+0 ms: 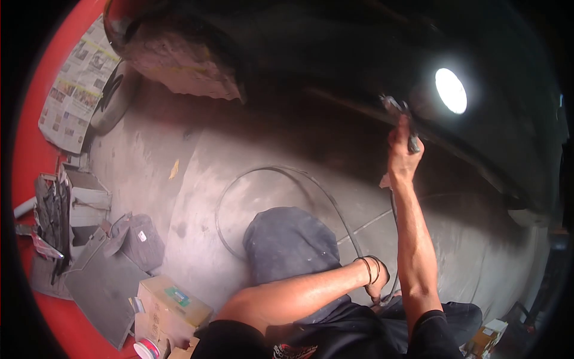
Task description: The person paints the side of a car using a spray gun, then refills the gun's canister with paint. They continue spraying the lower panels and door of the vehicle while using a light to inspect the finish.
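Note:
My right hand [405, 143] is raised close to the dark, glossy car body panel [335, 54]. Its fingers are wrapped round a metal spray gun [394, 107], whose finer parts are too dark to make out. From below that hand a dark air hose [327, 192] runs down to my lap and loops across the floor. My left hand [375, 280] rests low by my knee, closed on the hose, its fingertips partly hidden. Dark bands circle the left wrist. On the panel beside the gun shines a bright oval light [451, 91].
Newspaper [78, 90] covers part of a red surface at the left, near a wheel [116, 99]. Grey plastic parts [98, 281] and a cardboard box [170, 308] stand at the lower left. A small box [487, 338] lies at the lower right.

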Available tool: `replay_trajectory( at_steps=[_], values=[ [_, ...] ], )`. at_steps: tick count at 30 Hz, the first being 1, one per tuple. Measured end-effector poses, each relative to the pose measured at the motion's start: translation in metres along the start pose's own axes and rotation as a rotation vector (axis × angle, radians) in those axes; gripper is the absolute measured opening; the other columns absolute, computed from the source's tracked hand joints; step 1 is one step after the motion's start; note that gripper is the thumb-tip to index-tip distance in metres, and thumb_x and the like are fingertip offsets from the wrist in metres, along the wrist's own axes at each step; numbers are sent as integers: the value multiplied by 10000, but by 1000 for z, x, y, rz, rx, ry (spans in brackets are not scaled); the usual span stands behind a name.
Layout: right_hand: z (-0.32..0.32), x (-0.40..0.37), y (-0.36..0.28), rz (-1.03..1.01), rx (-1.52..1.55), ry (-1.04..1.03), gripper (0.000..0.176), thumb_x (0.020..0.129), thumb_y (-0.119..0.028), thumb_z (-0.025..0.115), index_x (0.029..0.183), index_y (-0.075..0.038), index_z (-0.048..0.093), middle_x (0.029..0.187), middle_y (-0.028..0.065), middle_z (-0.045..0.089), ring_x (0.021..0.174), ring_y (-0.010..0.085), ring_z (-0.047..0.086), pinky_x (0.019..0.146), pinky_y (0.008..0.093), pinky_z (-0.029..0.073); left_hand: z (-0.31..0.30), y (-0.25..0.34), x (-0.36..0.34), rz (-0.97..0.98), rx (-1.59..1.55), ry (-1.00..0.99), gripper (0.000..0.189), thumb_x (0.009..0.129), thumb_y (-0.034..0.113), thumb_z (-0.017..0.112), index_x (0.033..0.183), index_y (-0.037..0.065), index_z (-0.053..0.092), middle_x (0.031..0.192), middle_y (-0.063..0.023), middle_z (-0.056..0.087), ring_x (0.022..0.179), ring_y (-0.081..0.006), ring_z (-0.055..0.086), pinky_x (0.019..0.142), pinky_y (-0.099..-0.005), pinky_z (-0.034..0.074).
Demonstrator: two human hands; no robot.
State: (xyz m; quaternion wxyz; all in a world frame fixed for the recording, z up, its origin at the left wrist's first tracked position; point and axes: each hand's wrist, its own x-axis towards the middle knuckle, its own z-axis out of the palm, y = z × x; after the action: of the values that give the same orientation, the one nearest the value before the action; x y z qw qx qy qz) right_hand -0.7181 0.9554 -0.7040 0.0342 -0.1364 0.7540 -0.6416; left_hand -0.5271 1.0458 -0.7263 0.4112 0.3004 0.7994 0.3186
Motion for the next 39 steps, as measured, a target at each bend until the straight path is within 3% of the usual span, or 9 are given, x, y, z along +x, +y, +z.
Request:
replay_trajectory(
  at_steps=[4,8,9,13,17,23,30,31,39],
  values=[
    [64,-10,-43,-77,47,-101,561,1045,-541,710,801,-36,676,692,-42,544,641,67,465,580,277,382,-6,3,-23,-12,-17,6,525,875,581,770,1089,108,851,1106,-127,814,1075,-319,753,955,-445,571],
    [122,-24,-83,-134,73,-202,550,1043,-528,716,813,-29,694,676,-42,537,646,87,468,585,318,397,12,-12,-12,84,-128,100,725,841,594,811,1327,59,762,1392,-149,730,1319,-336,663,1117,-453,492],
    [138,-21,-73,-251,86,-218,529,1042,-495,726,819,-15,705,652,0,557,638,120,494,590,363,425,15,-15,-10,178,-158,168,775,858,579,802,1453,96,681,1504,-144,657,1409,-336,595,1170,-447,450],
    [171,-35,-85,-288,-43,-308,583,968,-577,769,755,-46,652,622,111,615,583,240,587,609,427,478,9,-23,-15,209,-195,294,764,869,578,792,1465,115,671,1506,-138,656,1407,-327,597,1167,-446,455],
    [130,-40,-82,-231,-208,-332,579,957,-608,763,771,-68,670,668,146,672,618,335,650,638,449,503,3,-17,-18,121,-137,224,752,881,578,781,1477,135,660,1507,-131,655,1406,-318,599,1163,-444,460],
    [36,-29,-42,-146,-89,-148,526,1007,-557,735,897,-43,751,710,79,687,684,207,645,687,389,518,2,5,-2,-21,-6,22,658,891,653,730,1144,55,835,1200,-151,798,1151,-312,743,994,-456,560],
    [-62,-16,-22,-36,-79,-13,443,1028,-470,726,1003,-30,779,746,82,675,730,179,619,726,359,512,-19,25,28,-83,6,-218,654,872,619,724,1149,35,829,1155,-177,800,1101,-345,749,964,-467,569],
    [-77,-15,-19,-33,-82,2,432,1030,-456,726,1009,-29,780,748,83,675,734,178,619,730,357,512,-12,22,37,-36,49,-191,617,938,630,655,1028,52,849,1042,-174,806,991,-327,747,923,-470,549],
    [-229,-5,3,-8,-85,259,411,1033,-427,739,1014,-19,787,778,45,691,763,140,615,746,334,512,-16,36,75,-26,50,-234,586,934,627,692,1138,97,838,1075,-159,811,1006,-343,764,926,-475,574]
  ],
)
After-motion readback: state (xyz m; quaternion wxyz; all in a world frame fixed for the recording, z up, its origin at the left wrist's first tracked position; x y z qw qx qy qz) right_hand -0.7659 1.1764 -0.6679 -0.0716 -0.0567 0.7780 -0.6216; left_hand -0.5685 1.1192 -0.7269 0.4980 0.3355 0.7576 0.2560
